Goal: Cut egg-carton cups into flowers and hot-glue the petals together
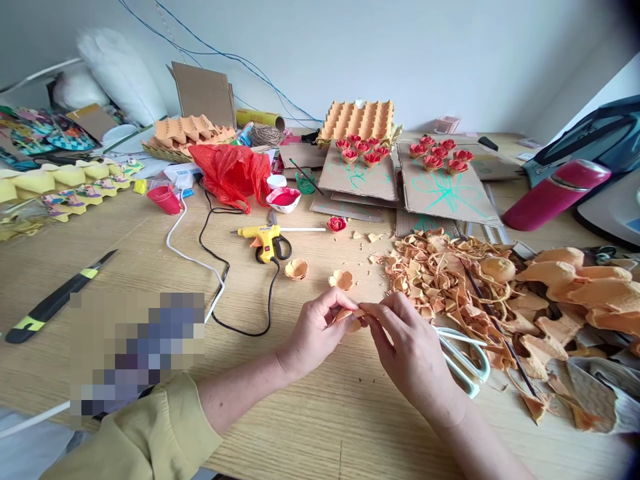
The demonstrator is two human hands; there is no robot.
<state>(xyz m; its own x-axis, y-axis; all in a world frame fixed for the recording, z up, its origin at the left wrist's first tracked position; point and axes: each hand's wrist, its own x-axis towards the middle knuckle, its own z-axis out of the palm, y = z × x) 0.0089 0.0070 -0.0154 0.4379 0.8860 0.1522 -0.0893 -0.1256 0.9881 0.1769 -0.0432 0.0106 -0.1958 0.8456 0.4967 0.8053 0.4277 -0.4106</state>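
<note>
Over the wood-grained table [310,420], the left hand [316,333] and right hand [411,350] pinch an orange carton piece [354,325]. Just beyond sit petalled cups [297,269]; farther back, a pale bowl [285,209] holds red paint [283,197], and an egg tray [357,121] lies near the whitish wall [450,60].

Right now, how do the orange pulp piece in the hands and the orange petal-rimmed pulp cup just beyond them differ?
Support: the orange pulp piece is held by the left hand and right hand; the orange petal-rimmed pulp cup sits on the wooden table.
View: fingers partly cover the piece; the cup's open top shows.
Shared: orange colour.
</note>
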